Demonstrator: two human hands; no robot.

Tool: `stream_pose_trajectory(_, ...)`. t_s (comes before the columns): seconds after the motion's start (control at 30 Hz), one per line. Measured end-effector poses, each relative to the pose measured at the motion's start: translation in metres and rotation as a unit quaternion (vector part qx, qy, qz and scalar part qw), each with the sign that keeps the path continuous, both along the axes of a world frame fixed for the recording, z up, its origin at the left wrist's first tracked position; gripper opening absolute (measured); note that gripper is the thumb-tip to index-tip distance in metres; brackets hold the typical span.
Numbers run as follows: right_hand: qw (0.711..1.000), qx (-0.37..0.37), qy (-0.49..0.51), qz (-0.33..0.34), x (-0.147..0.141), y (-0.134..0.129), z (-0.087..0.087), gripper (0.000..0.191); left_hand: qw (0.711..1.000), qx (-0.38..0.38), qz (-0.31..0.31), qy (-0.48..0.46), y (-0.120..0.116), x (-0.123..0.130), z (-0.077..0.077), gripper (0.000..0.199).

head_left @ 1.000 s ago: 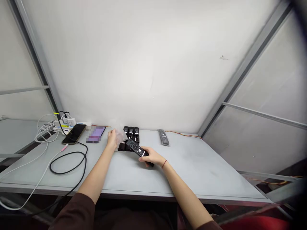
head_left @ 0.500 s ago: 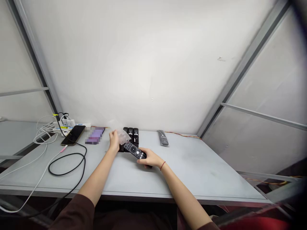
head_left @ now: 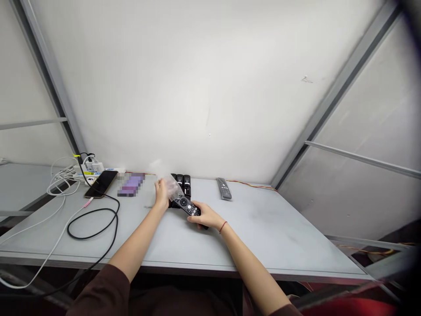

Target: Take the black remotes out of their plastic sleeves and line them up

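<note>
the black remote control (head_left: 187,206) lies with its long axis slanting across the view, its button end pointing up and to the left toward the left hand (head_left: 162,194) and its lower end running down and to the right into the right hand (head_left: 198,218). the right hand is closed around that lower end, with the fingers curled under the body and the thumb side on top, so it is the nearer hand and the one carrying the remote. the left hand is narrowly pinched on a clear plastic sleeve (head_left: 171,188), whose crumpled film reaches to the remote's upper end and appears to touch it, though the exact overlap is hard to make out through the plastic. both hands sit close together above the pale grey table (head_left: 263,228), with 1 red thread bracelet (head_left: 223,227) on the right wrist. just behind them stands a tight row of black remotes (head_left: 181,186), partly hidden by the sleeve, while a single grey remote (head_left: 224,188) lies apart to the right, and a smartphone (head_left: 101,184) lies well to the left.
</note>
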State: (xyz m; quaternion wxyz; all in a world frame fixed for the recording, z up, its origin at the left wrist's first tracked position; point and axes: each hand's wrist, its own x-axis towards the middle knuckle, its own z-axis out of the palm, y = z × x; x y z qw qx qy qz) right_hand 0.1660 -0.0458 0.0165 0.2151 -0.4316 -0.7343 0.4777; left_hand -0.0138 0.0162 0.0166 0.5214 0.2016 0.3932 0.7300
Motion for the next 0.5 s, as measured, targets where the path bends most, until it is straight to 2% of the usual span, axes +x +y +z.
stream_pose_trajectory(0.2,1.0,0.014,0.004,-0.004,-0.002,0.001,-0.003,0.031,0.997,0.026,-0.068,-0.012,-0.016,0.024,0.002,0.025)
stream_pose_trajectory(0.5,0.996,-0.014,0.081,-0.031,-0.007,0.003,-0.006,0.048,0.993,0.051,-0.101,-0.036,-0.03,0.045,-0.006,0.034)
